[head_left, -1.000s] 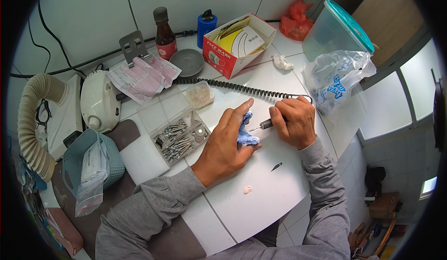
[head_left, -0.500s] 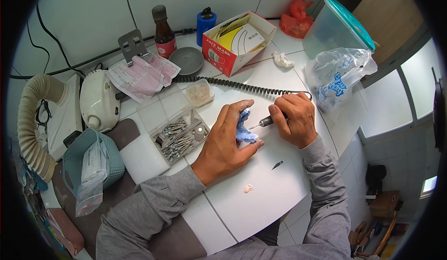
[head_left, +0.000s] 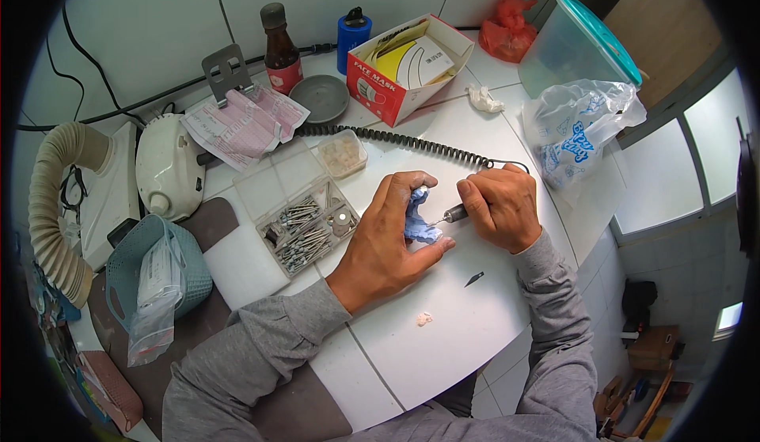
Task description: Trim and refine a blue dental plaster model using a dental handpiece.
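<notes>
**Fine Work at My White Table** (head_left: pixel 459 315)

My left hand (head_left: pixel 378 240) holds a rough, arched blue mould (head_left: pixel 416 219) between thumb and curled fingers, its long side running away from me. My right hand (head_left: pixel 504 208), wrapped round a dark, tubular drill (head_left: pixel 455 213), sits just right of it. The thin metal bit (head_left: pixel 438 222) points left toward the mould's hollow; whether they touch, I cannot tell.

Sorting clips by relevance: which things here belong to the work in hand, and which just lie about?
In use:
- blue piece, left hand
- rotary tool, right hand
- coiled cord

Lying about:
- brown bottle
- red plastic bag
- blue basket
</notes>
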### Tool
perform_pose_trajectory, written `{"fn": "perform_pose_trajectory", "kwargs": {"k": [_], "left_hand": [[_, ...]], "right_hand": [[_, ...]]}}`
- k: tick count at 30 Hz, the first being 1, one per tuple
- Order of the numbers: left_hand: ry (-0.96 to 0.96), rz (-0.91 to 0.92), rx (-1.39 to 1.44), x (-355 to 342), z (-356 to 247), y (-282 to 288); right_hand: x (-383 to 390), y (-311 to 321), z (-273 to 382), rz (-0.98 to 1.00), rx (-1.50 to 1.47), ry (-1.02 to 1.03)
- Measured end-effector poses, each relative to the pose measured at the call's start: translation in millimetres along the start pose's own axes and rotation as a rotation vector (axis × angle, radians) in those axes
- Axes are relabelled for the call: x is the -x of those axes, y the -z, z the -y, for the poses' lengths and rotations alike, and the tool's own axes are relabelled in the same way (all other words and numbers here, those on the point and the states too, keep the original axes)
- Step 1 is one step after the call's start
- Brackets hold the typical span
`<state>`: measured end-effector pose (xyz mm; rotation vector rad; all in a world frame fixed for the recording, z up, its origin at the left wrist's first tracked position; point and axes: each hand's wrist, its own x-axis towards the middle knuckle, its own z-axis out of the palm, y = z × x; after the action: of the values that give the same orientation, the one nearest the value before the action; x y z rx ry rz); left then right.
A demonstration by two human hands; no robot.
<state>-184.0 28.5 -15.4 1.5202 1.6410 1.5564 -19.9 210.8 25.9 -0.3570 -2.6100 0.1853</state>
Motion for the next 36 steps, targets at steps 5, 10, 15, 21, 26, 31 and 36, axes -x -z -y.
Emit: {"fn": "perform_pose_trajectory", "kwargs": {"k": [5, 10, 15, 21, 26, 31, 36], "left_hand": [[0.000, 0.001, 0.003, -0.8, -0.2, 0.2], [0.005, 0.004, 0.006, -0.1, 0.5, -0.1], [0.007, 0.012, 0.005, -0.1, 0.6, 0.9], [0.057, 0.036, 0.093, -0.9, -7.5, 2.1], [0.022, 0.027, 0.057, -0.8, -2.4, 1.0], [-0.005, 0.014, 0.022, -0.5, -1.6, 0.7], [0.003, 0.022, 0.038, -0.5, -1.8, 1.0]], "right_hand": [[0.6, -1.8, -1.4, 0.010, -0.009, 0.012], [-0.5, -1.0, -1.1, 0.024, 0.007, 0.018], [-0.9, -1.0, -0.7, 0.039, -0.005, 0.012], [-0.5, -1.2, -0.9, 0.048, -0.011, 0.010], [-0.8, -0.6, -0.3, 0.066, -0.011, 0.009], [-1.1, -1.5, 0.9, 0.072, -0.015, 0.010], [-0.8, -2.5, 1.2, 0.050, -0.009, 0.014]]}}
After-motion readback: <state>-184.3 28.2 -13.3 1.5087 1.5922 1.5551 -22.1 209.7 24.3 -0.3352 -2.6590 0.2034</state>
